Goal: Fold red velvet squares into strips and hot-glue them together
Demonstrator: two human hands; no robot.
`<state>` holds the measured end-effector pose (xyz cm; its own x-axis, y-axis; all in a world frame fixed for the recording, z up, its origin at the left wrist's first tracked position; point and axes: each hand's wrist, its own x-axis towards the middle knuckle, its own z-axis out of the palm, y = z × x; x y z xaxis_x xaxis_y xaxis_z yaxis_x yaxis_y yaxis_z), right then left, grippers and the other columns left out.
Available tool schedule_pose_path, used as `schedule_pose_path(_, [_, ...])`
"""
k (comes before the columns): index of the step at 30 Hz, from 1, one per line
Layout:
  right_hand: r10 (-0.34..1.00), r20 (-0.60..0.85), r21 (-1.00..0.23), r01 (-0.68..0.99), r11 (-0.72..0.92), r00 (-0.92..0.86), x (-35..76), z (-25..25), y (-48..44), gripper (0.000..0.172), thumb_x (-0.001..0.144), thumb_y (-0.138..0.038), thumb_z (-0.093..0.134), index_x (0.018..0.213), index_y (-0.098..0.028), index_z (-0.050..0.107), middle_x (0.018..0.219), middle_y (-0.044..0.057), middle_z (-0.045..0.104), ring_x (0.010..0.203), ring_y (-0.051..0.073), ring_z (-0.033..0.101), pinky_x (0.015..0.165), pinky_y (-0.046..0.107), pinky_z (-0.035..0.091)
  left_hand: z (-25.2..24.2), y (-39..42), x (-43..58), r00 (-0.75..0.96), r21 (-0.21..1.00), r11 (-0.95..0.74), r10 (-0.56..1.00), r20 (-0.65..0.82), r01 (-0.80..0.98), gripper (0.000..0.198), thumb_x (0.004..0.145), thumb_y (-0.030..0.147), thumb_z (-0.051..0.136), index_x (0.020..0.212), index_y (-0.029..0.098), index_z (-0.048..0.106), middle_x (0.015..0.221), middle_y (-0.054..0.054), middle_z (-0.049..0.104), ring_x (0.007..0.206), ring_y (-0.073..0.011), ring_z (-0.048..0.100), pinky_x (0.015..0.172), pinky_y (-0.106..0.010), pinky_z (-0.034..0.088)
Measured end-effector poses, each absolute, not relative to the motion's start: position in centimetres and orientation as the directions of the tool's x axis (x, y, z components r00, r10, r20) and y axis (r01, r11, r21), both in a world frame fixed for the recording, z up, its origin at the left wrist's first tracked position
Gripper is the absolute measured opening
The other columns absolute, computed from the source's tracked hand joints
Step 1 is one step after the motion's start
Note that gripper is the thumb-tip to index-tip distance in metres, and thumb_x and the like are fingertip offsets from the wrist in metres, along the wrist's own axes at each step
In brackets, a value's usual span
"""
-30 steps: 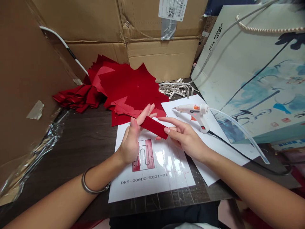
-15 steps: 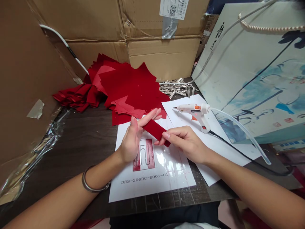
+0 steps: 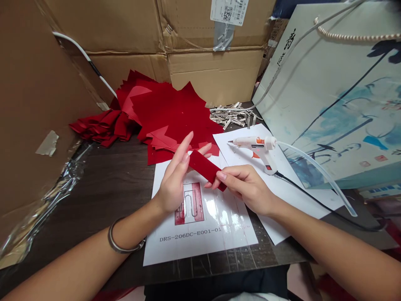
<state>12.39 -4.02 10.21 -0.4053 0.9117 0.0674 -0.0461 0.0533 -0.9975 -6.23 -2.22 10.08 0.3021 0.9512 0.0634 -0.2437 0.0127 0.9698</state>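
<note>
Head view, worktop level. "Who has the red felt strip (image 3: 206, 168)?"
"The right hand (image 3: 247, 188), in a narrow grip on its near end. The left hand (image 3: 173, 188) spreads wide around the far end."
"Where is it?"
"Held above a laminated printed sheet (image 3: 200, 246), near a white hot glue gun (image 3: 255, 149)."

1. The right hand (image 3: 247, 188) hides one end of the red strip (image 3: 205, 167).
2. The left hand (image 3: 172, 192) covers part of the diagram on the sheet (image 3: 200, 248).
3. The top edge cuts off the carton label (image 3: 229, 10); its print is too small to read.
4. The painted bag (image 3: 332, 104) runs past the top and right edges.
5. The metal clips (image 3: 233, 117) lie too tangled to count.
</note>
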Motion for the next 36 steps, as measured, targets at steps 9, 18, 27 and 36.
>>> schedule_pose_path(9, [0.859, 0.048, -0.999, -0.018, 0.045, -0.510, 12.25, 10.04, -4.10, 0.032, 0.094, -0.041, 0.052, 0.084, -0.019, 0.073, 0.089, 0.003, 0.073, 0.090, 0.016, 0.067, 0.084, 0.031, 0.049, 10.37, -1.91, -5.99, 0.275, 0.992, 0.046, 0.961, -0.013, -0.114, 0.034, 0.091, 0.044, 0.058, 0.103, 0.016, 0.074, 0.111, -0.011, 0.072, 0.116, -0.0312, 0.061, 0.102, -0.041, 0.045])
schedule_pose_path(18, [0.826, 0.024, -1.000, -0.002, 0.029, -0.563, 12.33, 9.96, -4.08, 0.032, 0.095, -0.041, 0.052, 0.089, -0.018, 0.074, 0.091, 0.005, 0.074, 0.089, 0.016, 0.067, 0.086, 0.031, 0.050, 10.45, -2.17, -6.03, 0.176, 0.993, 0.033, 0.984, -0.012, -0.116, 0.032, 0.089, 0.045, 0.060, 0.100, 0.019, 0.075, 0.103, -0.008, 0.075, 0.096, -0.0260, 0.069, 0.088, -0.037, 0.052])
schedule_pose_path(27, [0.802, 0.028, -0.999, 0.001, 0.036, -0.597, 12.48, 10.14, -4.21, 0.037, 0.093, -0.044, 0.053, 0.076, -0.017, 0.072, 0.078, 0.005, 0.070, 0.080, 0.017, 0.063, 0.079, 0.033, 0.049, 10.28, -1.82, -5.91, 0.085, 0.984, 0.052, 0.996, -0.038, -0.169, 0.032, 0.087, 0.046, 0.063, 0.095, 0.018, 0.076, 0.095, -0.007, 0.076, 0.075, -0.0220, 0.071, 0.068, -0.032, 0.056])
schedule_pose_path(36, [0.940, -0.094, -0.990, -0.067, -0.122, -0.329, 11.93, 9.57, -4.48, 0.028, 0.080, -0.040, 0.071, 0.092, -0.020, 0.056, 0.078, 0.000, 0.068, 0.056, 0.009, 0.049, 0.053, 0.024, 0.037, 10.50, -1.89, -5.83, 0.175, 0.996, 0.003, 0.984, 0.012, -0.086, 0.029, 0.088, 0.043, 0.064, 0.098, 0.018, 0.076, 0.101, -0.008, 0.075, 0.104, -0.0258, 0.068, 0.099, -0.038, 0.049])
